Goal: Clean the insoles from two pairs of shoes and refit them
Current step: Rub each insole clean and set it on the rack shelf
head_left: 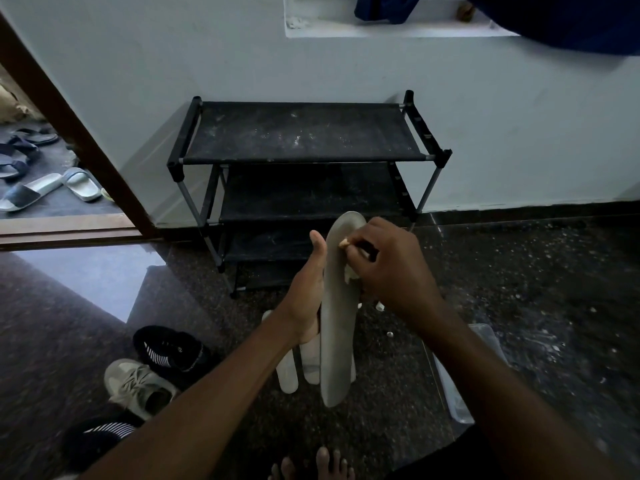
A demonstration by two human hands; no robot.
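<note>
Gripping grey insole (337,341) with left hand (306,289), wider end up, off the floor in front of black shoe rack (298,133); thumb straight along its edge, other fingers hidden behind. Pinching pale wad (348,276) in curled right hand (391,268), pressed to insole's upper right side; cannot tell if cloth or sponge. Two more pale insoles (287,372) flat on floor just beneath. Black shoe (169,348) and beige sneaker (138,386) lower left, second black shoe (97,434) nearer. Clear plastic tub (453,393) on floor, right.

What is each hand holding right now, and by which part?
The left hand holds the long grey insole by its left edge, mid-length. The right hand pinches a small cream wad against the insole's upper half.
</note>
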